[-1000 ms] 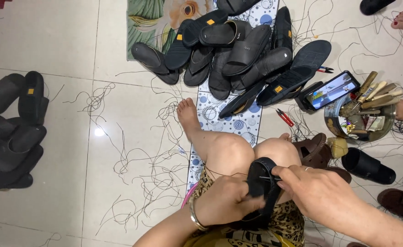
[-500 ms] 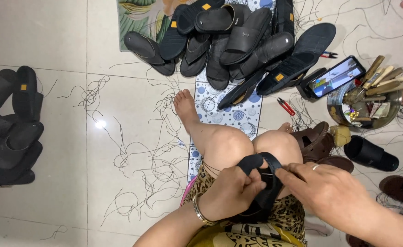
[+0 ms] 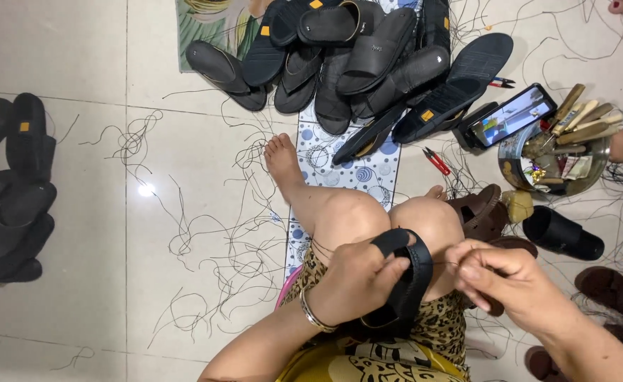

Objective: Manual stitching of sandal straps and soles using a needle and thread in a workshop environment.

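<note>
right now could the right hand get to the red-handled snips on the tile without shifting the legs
Probably yes. The red-handled snips lie on bare tile just beyond the right knee, with only loose threads around them. The right hand is pinching thread at the black sandal, so it would need to let go first.

1 head view, steeply downward, close over lap

Bright, even overhead light. Small specular glare spot on the glossy floor tile (image 3: 146,189). Shadows soft and short. Focus sharp throughout; slight wide-angle stretch at frame edges.
</note>
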